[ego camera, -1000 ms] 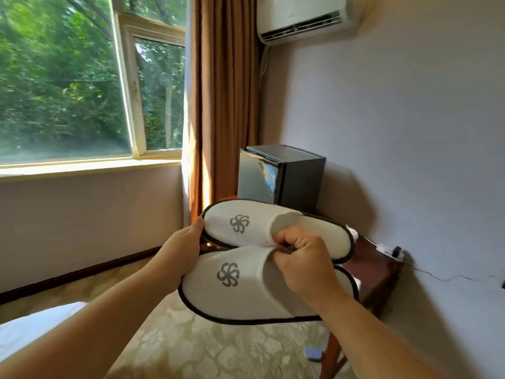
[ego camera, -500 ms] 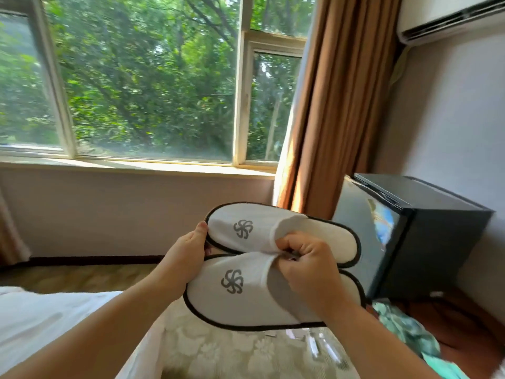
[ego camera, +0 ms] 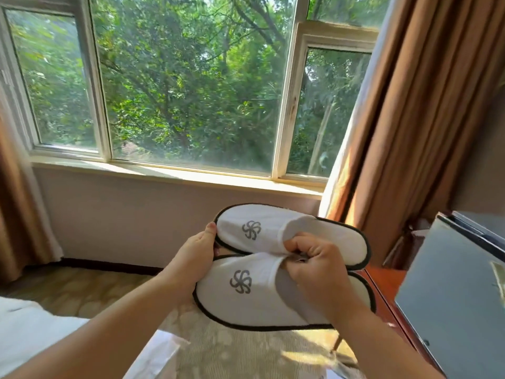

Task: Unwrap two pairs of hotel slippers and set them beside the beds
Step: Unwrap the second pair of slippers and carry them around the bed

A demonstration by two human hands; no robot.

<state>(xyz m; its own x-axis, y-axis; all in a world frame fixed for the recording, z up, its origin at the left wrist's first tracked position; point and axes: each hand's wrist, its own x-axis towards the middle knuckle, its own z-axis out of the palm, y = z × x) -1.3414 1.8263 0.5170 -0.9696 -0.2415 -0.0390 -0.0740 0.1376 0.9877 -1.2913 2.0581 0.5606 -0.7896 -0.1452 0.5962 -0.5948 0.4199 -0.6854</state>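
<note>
Several fingers (ego camera: 314, 248) of the right hand (ego camera: 319, 272) were curled tight, pinching the soft mouth edges of the far slipper (ego camera: 276, 228) and the near slipper (ego camera: 262, 299) together where the two met. The left hand (ego camera: 194, 255) gripped the toe ends, its thumb (ego camera: 211, 231) pressed on the far slipper's dark rim and its other fingers hidden underneath, so how they lay could not be told. Both slippers were bare of any wrapper and hung side by side in the air, toes to the left, above the patterned carpet (ego camera: 246, 348). They were between the bed (ego camera: 27, 324) at lower left and the red-brown tabletop (ego camera: 385, 283) with its dark fridge (ego camera: 451, 296) at right. The likeliest slip lay in that right-hand pinch: it took only thin cloth, so a loosened grip could have let one slipper sag, twist or drop sole-up onto the carpet, away from the bed. A careless swing to the right could also have knocked the heels against the tabletop's edge or the fridge. As for markings, each toe carried a grey stitched pinwheel emblem (ego camera: 251, 230) with no letters beside it. No readable writing showed on the fridge, the curtain (ego camera: 410, 132) or the window (ego camera: 191, 91) frame.
</note>
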